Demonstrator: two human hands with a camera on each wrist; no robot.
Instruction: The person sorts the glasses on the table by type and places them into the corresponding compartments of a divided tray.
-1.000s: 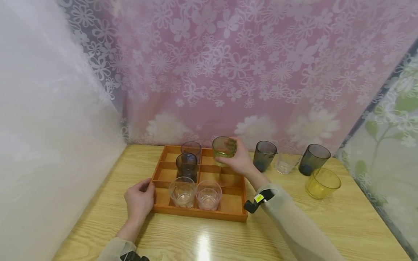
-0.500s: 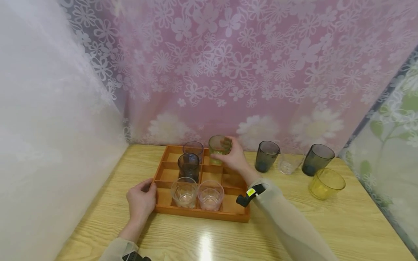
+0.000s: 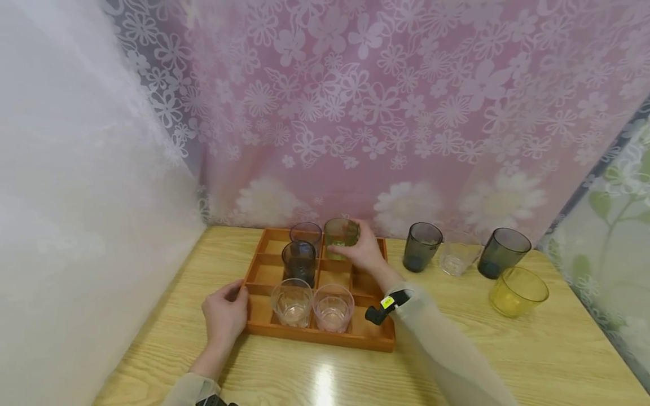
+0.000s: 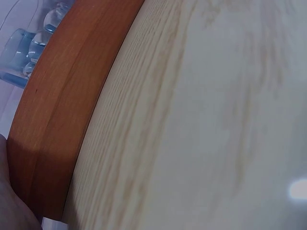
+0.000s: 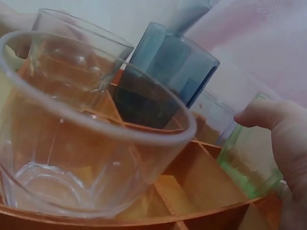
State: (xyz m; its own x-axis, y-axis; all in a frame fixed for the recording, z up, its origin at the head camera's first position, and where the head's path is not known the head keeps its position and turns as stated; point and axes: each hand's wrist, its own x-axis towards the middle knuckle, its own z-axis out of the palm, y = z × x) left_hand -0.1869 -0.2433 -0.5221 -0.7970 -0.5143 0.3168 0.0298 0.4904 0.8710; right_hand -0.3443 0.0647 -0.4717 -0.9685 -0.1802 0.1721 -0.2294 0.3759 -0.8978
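From the head view, a wooden tray [image 3: 373,338] with square compartments sat on a pale wooden table [image 3: 508,349], against a pink flowered curtain [image 3: 381,113]. The right hand [image 3: 361,252] curled its fingers around a green glass [image 3: 339,238], which stood upright in the tray's far row, middle compartment. Just left of it was a purple glass [image 3: 305,232], and nearer, a dark glass [image 3: 299,261]. Two clear glasses [image 3: 291,301] and [image 3: 332,307] stood side by side in the near row. The left hand [image 3: 225,316] rested against the tray's near left corner, fingers loosely bent along the rim. To the right, off the tray, stood a dark grey glass [image 3: 421,246], a small clear glass [image 3: 457,259], another dark grey glass [image 3: 503,252] and a yellow glass [image 3: 518,291].

From the left wrist view, only the tray's orange outer wall [image 4: 62,120] and the table's grain [image 4: 201,124] showed; a sliver of the hand touched the wall at the lower left edge.

From the right wrist view, a clear glass [image 5: 72,143] filled the foreground. Beyond it were the dark glass [image 5: 163,81] and the green glass [image 5: 249,163], with the right hand's thumb [image 5: 278,129] pressed against its side.
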